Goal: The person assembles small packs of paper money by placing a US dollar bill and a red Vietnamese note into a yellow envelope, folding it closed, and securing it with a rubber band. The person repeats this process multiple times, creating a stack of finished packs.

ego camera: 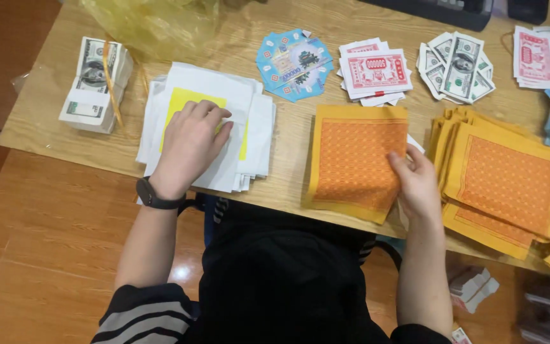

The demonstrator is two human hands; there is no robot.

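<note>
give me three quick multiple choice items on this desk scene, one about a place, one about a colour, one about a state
1. Where is the banded bundle of banknote-style paper?
A. at the table's far left
B. between the two orange stacks
C. on the floor

2. What colour is the square on the white sheets under the left hand?
A. blue
B. yellow
C. red

3. What is the right hand doing?
A. hanging off the table
B. lying flat on the white sheets
C. touching the edge of the middle orange stack

Answers:
1 A, the banded bundle sits near the table's left end.
2 B, yellow shows around the left hand on the white sheets.
3 C, the right hand has its fingers on the right edge of the middle orange stack.
</note>
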